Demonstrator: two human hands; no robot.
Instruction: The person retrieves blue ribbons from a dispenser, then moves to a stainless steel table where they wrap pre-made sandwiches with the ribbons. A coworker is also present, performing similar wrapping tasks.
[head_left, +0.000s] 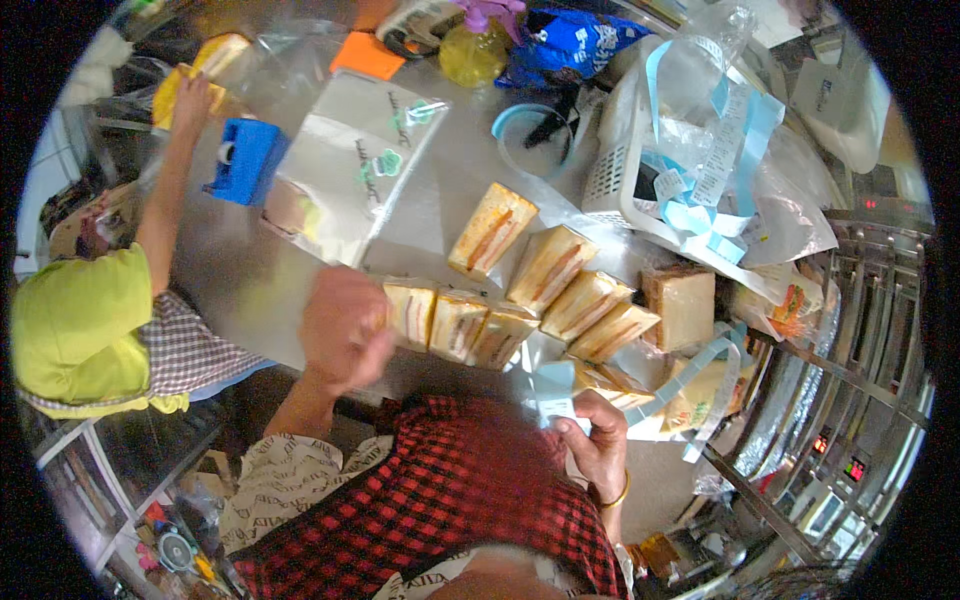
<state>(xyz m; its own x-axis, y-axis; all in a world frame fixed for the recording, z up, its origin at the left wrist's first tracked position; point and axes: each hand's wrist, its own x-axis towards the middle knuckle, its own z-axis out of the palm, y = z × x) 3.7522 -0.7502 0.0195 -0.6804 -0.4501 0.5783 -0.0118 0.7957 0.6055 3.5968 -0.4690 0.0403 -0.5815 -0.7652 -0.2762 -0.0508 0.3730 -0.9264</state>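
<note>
My right hand pinches a strip of pale blue label backing with a white label between thumb and fingers. My left hand is motion-blurred beside the left end of a row of wrapped sandwiches; whether its fingers hold anything is unclear. Behind that row, more cut sandwiches in clear film stand in a slanting line, fillings facing me. Close to my right hand, further wrapped sandwiches are partly hidden by the strip. A square wrapped bread block stands to their right.
A co-worker's hand touches a yellow item at far left, near a blue tape dispenser. Printed plastic bags lie on the metal table. A white basket holds loose label strips. Behind are a spray bottle and a blue packet.
</note>
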